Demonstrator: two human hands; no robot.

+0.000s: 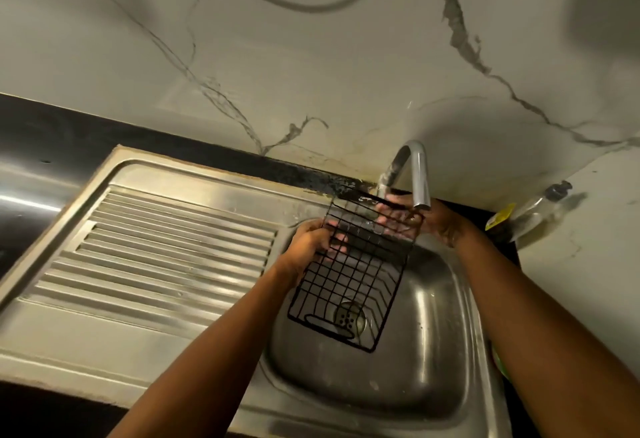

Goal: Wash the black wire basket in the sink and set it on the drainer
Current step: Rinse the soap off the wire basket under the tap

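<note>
The black wire basket (349, 278) hangs tilted over the steel sink bowl (433, 351), its far end up under the tap spout (420, 174). My left hand (308, 247) grips the basket's left edge, fingers curled through the wires. My right hand (440, 224) holds the far right corner, its fingers showing behind the mesh. The ribbed steel drainer (166, 250) lies to the left of the bowl with nothing on it. The drain strainer (349, 316) shows through the basket's lower end.
A clear soap bottle (543, 205) with a dark pump cap and yellow label lies against the marble wall at the right. A black counter strip (52, 125) runs behind the drainer. Something green (498, 365) peeks past my right forearm.
</note>
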